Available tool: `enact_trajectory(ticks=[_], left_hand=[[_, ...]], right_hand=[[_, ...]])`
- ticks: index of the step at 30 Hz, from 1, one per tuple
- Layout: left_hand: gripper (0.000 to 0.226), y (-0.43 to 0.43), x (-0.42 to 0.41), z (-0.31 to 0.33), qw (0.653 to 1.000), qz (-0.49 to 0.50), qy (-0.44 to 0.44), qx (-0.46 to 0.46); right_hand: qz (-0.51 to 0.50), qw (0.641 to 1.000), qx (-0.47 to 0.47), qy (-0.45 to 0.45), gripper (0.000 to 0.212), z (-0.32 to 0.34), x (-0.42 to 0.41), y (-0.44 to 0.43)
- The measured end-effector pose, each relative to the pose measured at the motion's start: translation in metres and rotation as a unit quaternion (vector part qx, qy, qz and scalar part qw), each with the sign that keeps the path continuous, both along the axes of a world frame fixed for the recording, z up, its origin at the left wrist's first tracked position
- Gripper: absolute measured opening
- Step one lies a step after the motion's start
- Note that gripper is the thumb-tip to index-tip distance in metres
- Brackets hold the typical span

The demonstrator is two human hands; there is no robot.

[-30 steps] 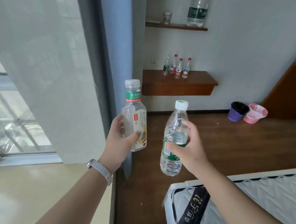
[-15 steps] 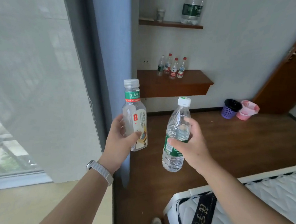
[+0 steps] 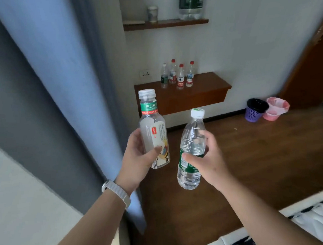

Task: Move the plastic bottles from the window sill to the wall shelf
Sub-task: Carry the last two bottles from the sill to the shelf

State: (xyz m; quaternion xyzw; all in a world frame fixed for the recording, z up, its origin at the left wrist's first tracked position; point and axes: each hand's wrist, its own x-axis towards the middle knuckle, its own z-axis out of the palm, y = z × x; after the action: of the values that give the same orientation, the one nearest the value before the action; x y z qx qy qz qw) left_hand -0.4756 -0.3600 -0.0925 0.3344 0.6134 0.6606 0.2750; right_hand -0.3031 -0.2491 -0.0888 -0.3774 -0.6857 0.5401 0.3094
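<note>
1. Left hand: closed round the lower body of a tea-drink bottle, thumb across the printed label and fingers behind. The bottle stood nearly upright, with its white cap well above the hand.
2. Right hand: closed round a clear water bottle at its green label band, thumb in front. Cap and shoulder rose above the grip and the base hung below it.
3. Both bottles: carried in the air just beside each other, not touching, over the wooden floor and well apart from any shelf. One per hand probably saved a trip; the mid-body holds would leave each base free to be set down first.
4. Lower wall shelf: wooden, on the white wall ahead. Four small bottles were clustered at its left rear, and the bare right side was judged the likely landing place.
5. Upper shelf: held a large bottle and a cup.
6. Surroundings: blue curtain to the left, purple basket and pink basket by the wall, mattress at lower right
</note>
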Motion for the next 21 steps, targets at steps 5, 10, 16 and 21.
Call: enact_trajectory(ticks=[5, 10, 16, 21], left_hand=[[0.062, 0.078, -0.024, 0.012, 1.0, -0.018, 0.012, -0.017], [0.06, 0.135, -0.041, 0.01, 0.999, -0.021, 0.021, -0.033], [0.062, 0.187, -0.066, -0.002, 0.997, -0.03, 0.0, -0.073], [0.062, 0.259, -0.099, -0.016, 0.994, -0.053, -0.028, -0.09]], right_hand=[[-0.044, 0.999, 0.001, -0.007, 0.076, 0.006, -0.008, 0.074], [-0.074, 0.997, 0.008, -0.02, 0.072, 0.0, -0.022, 0.129], [-0.065, 0.997, -0.017, -0.049, 0.077, -0.012, -0.045, 0.174], [-0.115, 0.992, -0.023, -0.054, 0.071, -0.023, -0.069, 0.227]])
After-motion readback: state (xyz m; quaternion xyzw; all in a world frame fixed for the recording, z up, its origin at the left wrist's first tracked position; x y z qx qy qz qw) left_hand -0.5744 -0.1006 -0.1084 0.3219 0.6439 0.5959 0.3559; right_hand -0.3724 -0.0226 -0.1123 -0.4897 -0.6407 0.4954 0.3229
